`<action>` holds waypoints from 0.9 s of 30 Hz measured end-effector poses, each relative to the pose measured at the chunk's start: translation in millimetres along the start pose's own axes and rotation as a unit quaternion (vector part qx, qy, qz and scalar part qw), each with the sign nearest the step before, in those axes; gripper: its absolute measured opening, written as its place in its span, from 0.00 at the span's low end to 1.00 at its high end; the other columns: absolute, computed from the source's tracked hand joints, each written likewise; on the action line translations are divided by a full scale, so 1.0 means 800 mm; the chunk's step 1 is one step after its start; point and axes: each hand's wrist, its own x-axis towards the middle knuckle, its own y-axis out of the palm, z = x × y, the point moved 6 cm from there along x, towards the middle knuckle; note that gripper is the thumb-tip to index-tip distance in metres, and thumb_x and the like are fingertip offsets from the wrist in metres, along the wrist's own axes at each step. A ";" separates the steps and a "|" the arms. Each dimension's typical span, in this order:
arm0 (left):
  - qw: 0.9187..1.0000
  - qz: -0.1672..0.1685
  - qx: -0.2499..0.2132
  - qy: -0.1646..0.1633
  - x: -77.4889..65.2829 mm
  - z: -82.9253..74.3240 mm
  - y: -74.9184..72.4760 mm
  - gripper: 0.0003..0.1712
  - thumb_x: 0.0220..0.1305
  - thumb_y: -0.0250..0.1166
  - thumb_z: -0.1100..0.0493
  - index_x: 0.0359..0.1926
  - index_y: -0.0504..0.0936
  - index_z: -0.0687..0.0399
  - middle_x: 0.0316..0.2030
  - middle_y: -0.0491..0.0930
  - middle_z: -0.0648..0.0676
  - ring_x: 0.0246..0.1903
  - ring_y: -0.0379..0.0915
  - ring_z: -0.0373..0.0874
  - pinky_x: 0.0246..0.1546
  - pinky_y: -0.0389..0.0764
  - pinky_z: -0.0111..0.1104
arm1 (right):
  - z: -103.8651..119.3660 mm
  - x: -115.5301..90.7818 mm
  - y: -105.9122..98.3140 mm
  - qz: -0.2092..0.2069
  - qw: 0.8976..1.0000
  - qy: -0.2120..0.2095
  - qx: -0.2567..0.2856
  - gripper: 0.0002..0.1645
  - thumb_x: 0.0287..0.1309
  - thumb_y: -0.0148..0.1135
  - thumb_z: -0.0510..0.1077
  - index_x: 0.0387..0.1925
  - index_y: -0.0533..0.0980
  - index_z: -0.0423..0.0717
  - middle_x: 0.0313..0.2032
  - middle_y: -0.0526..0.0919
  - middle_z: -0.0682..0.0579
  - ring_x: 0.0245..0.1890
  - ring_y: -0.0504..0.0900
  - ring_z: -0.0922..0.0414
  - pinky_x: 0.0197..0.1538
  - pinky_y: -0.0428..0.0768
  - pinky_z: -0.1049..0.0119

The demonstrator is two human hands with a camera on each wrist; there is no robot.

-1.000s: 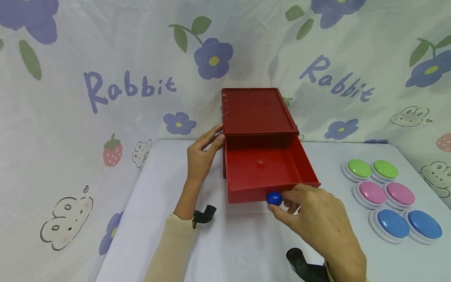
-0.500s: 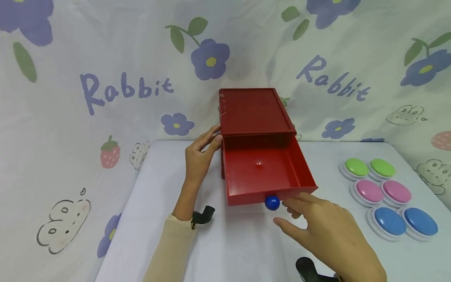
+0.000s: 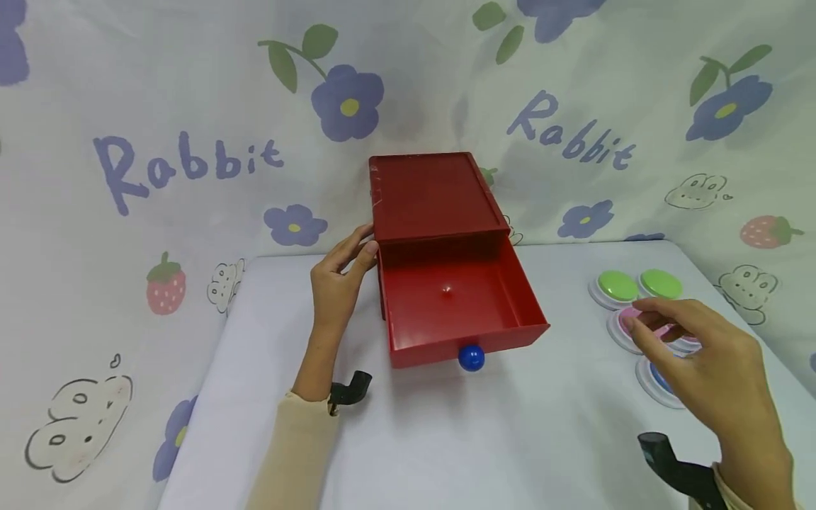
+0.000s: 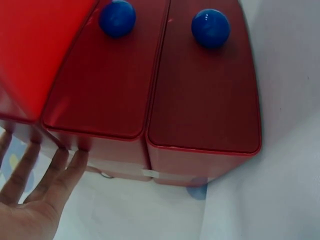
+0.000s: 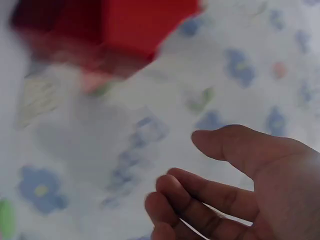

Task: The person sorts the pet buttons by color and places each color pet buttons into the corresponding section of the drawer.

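Observation:
A red drawer cabinet point(image 3: 440, 198) stands at the back of the table with its top drawer point(image 3: 446, 312) pulled out. Nothing lies in that drawer, and a round blue knob point(image 3: 471, 358) sits on its front. My left hand point(image 3: 336, 290) rests against the cabinet's left side, fingers extended along it. Below, in the left wrist view, two closed drawer fronts point(image 4: 100, 85) carry blue knobs. My right hand point(image 3: 714, 361) hovers on the right, fingers loosely bent and thumb apart, holding nothing. It partly covers the pink push button point(image 3: 627, 320) and blue push button point(image 3: 660, 379).
Two green push buttons point(image 3: 618, 285) stand behind the pink ones on the right of the white table point(image 3: 510, 439). A patterned cloth point(image 3: 210, 85) hangs right behind the cabinet. A black curved piece point(image 3: 352, 388) is worn on each wrist.
My right hand has let go of the top drawer's blue knob and moved right, over the push buttons. The drawer stays pulled out, and my left hand keeps its place. The head view has shifted slightly.

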 end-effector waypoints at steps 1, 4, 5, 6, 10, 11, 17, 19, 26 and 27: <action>1.000 -0.002 0.001 0.000 0.001 0.000 -0.002 0.21 0.69 0.65 0.66 0.61 0.80 0.63 0.57 0.81 0.57 0.51 0.82 0.46 0.45 0.84 0.32 | -0.022 -0.004 0.003 0.012 0.999 0.028 -0.019 0.19 0.49 0.76 0.35 0.46 0.84 0.38 0.34 0.82 0.51 0.34 0.71 0.76 0.39 0.67 0.89; 1.000 -0.001 -0.007 -0.001 0.002 -0.001 -0.004 0.21 0.69 0.65 0.65 0.61 0.80 0.63 0.58 0.81 0.56 0.51 0.82 0.45 0.46 0.84 0.32 | -0.087 -0.021 0.014 0.074 0.988 0.112 -0.076 0.24 0.58 0.73 0.45 0.50 0.79 0.34 0.38 0.80 0.42 0.37 0.75 0.61 0.38 0.73 0.76; 1.000 0.001 -0.009 -0.001 0.002 -0.001 -0.004 0.21 0.69 0.65 0.65 0.61 0.80 0.63 0.58 0.81 0.56 0.51 0.82 0.44 0.46 0.84 0.32 | -0.107 -0.028 0.017 0.098 0.981 0.137 -0.096 0.27 0.59 0.72 0.49 0.51 0.78 0.33 0.40 0.79 0.40 0.39 0.75 0.55 0.38 0.75 0.68; 1.000 0.002 -0.012 -0.001 0.003 -0.001 -0.004 0.21 0.69 0.65 0.65 0.61 0.80 0.63 0.58 0.81 0.56 0.51 0.82 0.44 0.46 0.84 0.33 | -0.126 -0.036 0.020 0.122 0.974 0.158 -0.112 0.31 0.59 0.71 0.53 0.52 0.77 0.32 0.41 0.77 0.37 0.41 0.74 0.47 0.38 0.77 0.60; 1.000 0.000 -0.015 0.001 0.002 -0.001 -0.002 0.21 0.68 0.65 0.65 0.61 0.79 0.64 0.58 0.81 0.57 0.51 0.82 0.44 0.46 0.84 0.33 | -0.187 -0.066 0.027 0.193 0.947 0.211 -0.144 0.43 0.60 0.68 0.61 0.57 0.71 0.25 0.48 0.66 0.24 0.49 0.63 0.26 0.41 0.72 0.30; 1.000 0.000 -0.014 0.001 0.001 -0.001 -0.001 0.21 0.68 0.65 0.65 0.61 0.79 0.65 0.58 0.81 0.57 0.51 0.82 0.44 0.46 0.84 0.33 | -0.198 -0.073 0.028 0.206 0.942 0.216 -0.152 0.45 0.60 0.67 0.62 0.57 0.70 0.24 0.49 0.64 0.22 0.50 0.61 0.24 0.42 0.70 0.28; 1.000 -0.006 -0.005 -0.003 0.001 -0.001 -0.005 0.21 0.68 0.66 0.65 0.61 0.80 0.64 0.57 0.81 0.57 0.50 0.82 0.44 0.45 0.84 0.31 | -0.235 -0.101 0.039 0.252 0.920 0.232 -0.191 0.57 0.56 0.65 0.70 0.61 0.65 0.22 0.51 0.59 0.18 0.51 0.57 0.20 0.43 0.66 0.25; 1.000 -0.005 -0.007 -0.003 0.002 -0.001 -0.005 0.21 0.68 0.66 0.65 0.61 0.80 0.64 0.57 0.81 0.57 0.50 0.82 0.44 0.45 0.84 0.32 | -0.241 -0.108 0.042 0.260 0.912 0.251 -0.192 0.60 0.56 0.64 0.72 0.62 0.62 0.22 0.52 0.56 0.17 0.51 0.55 0.19 0.44 0.65 0.24; 1.000 0.000 -0.011 -0.005 0.002 0.002 -0.002 0.21 0.68 0.66 0.64 0.61 0.80 0.64 0.58 0.81 0.56 0.51 0.82 0.45 0.46 0.84 0.33 | -0.245 -0.115 0.040 0.244 0.914 0.256 -0.199 0.62 0.53 0.66 0.72 0.63 0.61 0.20 0.53 0.55 0.16 0.51 0.55 0.19 0.44 0.63 0.23; 1.000 0.000 -0.011 -0.004 0.002 0.002 -0.002 0.21 0.68 0.66 0.64 0.61 0.80 0.63 0.58 0.81 0.56 0.51 0.82 0.46 0.46 0.84 0.33 | -0.244 -0.116 0.039 0.238 0.916 0.252 -0.201 0.62 0.52 0.67 0.72 0.62 0.62 0.20 0.52 0.56 0.16 0.50 0.56 0.19 0.44 0.63 0.23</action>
